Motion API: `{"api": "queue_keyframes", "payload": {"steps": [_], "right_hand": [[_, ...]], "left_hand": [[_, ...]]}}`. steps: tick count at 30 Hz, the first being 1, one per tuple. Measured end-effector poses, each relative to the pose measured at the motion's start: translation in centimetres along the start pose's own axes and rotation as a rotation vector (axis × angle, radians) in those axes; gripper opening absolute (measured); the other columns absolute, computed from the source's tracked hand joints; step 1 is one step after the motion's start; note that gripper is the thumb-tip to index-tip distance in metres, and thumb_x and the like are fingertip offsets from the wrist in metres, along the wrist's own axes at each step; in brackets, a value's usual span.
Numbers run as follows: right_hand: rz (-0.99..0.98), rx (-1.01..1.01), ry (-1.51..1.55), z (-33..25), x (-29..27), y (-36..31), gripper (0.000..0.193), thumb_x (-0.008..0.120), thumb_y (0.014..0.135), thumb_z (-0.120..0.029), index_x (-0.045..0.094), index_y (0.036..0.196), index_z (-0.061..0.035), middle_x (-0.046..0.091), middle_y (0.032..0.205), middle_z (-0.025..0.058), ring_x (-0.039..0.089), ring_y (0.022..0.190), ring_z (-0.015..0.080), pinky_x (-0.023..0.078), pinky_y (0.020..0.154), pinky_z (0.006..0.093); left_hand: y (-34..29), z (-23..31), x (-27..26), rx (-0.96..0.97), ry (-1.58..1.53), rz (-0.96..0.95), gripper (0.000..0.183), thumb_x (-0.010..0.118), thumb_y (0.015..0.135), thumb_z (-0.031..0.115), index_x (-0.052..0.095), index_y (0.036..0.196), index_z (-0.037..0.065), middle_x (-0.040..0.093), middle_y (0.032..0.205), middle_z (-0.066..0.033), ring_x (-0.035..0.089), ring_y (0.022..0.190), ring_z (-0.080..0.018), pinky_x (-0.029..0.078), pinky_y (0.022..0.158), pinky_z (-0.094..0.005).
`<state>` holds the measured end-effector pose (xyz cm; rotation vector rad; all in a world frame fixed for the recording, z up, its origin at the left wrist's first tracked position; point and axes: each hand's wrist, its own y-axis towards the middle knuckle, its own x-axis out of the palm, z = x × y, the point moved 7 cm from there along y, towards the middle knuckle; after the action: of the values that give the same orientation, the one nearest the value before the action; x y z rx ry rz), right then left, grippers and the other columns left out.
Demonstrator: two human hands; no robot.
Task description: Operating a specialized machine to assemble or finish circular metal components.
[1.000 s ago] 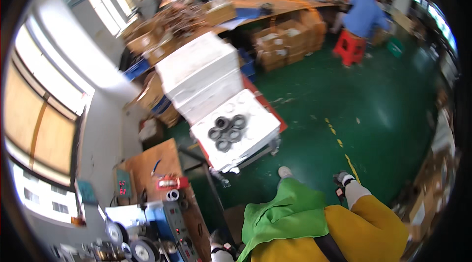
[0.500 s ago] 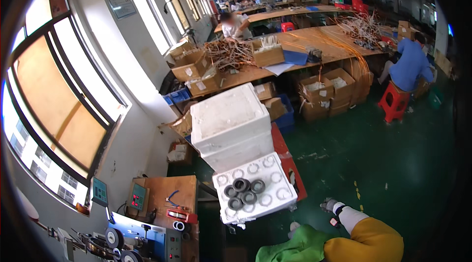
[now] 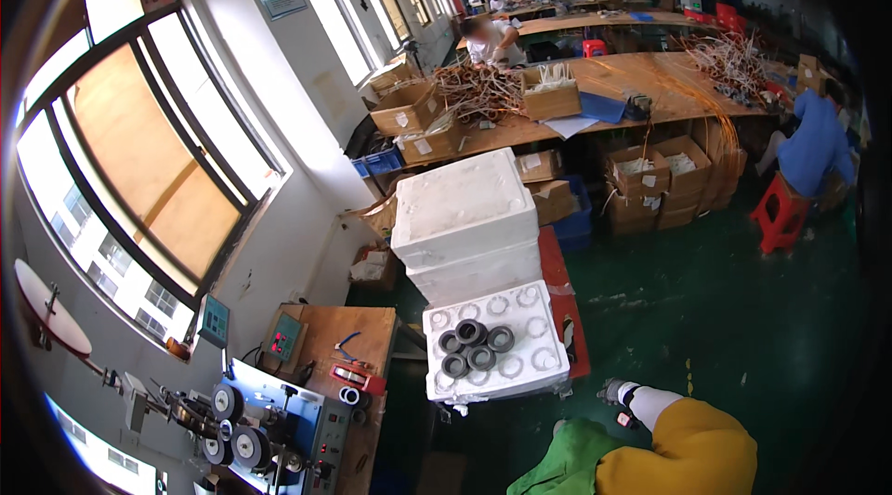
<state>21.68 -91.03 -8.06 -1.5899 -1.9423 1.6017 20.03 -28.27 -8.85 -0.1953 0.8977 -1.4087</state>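
Nearest, see yellow sleeve & green cloth at btm edge, w/ gloved R hand just beyond. Can't tell finger spread there: too small, blurry; can't confirm any grip either. Can't see L hand; vs 1 s ago, find it gone from frame, view tilted up toward far end of rm, blk rings much as then. Read as no handling of rings at this pt.

Ahead, near R hand but apart from it, see white foam tray w/ round recesses, some bare. On it, L of ctr, find blk rings: dark, thick-walled, open-centred, bunched close. To L, see wooden bench w/ blue machine.

Behind tray, see foam boxes, stacked. Farther, see cartons under long table, co-worker in blue on red stool.
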Motion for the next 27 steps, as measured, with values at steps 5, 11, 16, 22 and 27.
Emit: {"api": "queue_keyframes", "payload": {"steps": [5,11,16,22,27], "right_hand": [[-0.039,-0.047,-0.294,-1.6,3.5,0.1,0.028,0.052,0.075,-0.032,0.061,0.067,-0.0071,0.058,0.057,0.0049,0.053,0.049,0.0172,0.043,0.046,0.0321],[-0.104,-0.187,-0.354,-5.6,8.0,-3.4,0.029,0.052,0.076,-0.031,0.061,0.065,-0.0064,0.058,0.056,0.0049,0.054,0.048,0.0166,0.044,0.048,0.0328],[-0.112,-0.332,-0.527,-9.1,12.0,-5.8,0.026,0.054,0.075,-0.031,0.060,0.068,-0.0072,0.056,0.054,0.0043,0.053,0.047,0.0163,0.042,0.045,0.0312],[-0.120,-0.367,-0.615,-14.1,13.7,-9.7,0.030,0.052,0.075,-0.033,0.059,0.061,-0.0078,0.057,0.055,0.0039,0.054,0.049,0.0176,0.043,0.050,0.0329],[-0.183,-0.396,-0.514,-17.2,14.9,-12.7,0.025,0.051,0.073,-0.031,0.062,0.070,-0.0092,0.058,0.060,0.0042,0.056,0.055,0.0180,0.044,0.053,0.0331]], "left_hand": [[-5.3,-5.8,-1.8,0.012,0.052,0.044,0.024,0.053,0.076,0.020,0.051,0.100,0.014,0.057,0.077,-0.0116,0.052,0.064,-0.0192,0.043,0.057,-0.0320],[-13.3,-14.4,-0.6,-0.008,0.082,0.079,0.023,0.053,0.075,0.021,0.052,0.097,0.014,0.057,0.078,-0.0114,0.053,0.066,-0.0204,0.043,0.058,-0.0331],[-19.8,-20.3,3.0,-0.030,0.108,0.075,0.022,0.053,0.075,0.021,0.053,0.095,0.014,0.058,0.078,-0.0112,0.054,0.068,-0.0214,0.044,0.059,-0.0340],[-25.2,-24.6,7.7,-0.037,0.152,0.053,0.021,0.054,0.074,0.022,0.054,0.093,0.014,0.058,0.079,-0.0110,0.054,0.070,-0.0226,0.044,0.060,-0.0351],[-28.2,-26.1,12.0,-0.029,0.184,0.034,0.020,0.054,0.074,0.022,0.055,0.091,0.014,0.058,0.079,-0.0108,0.055,0.071,-0.0237,0.044,0.061,-0.0360]]}}
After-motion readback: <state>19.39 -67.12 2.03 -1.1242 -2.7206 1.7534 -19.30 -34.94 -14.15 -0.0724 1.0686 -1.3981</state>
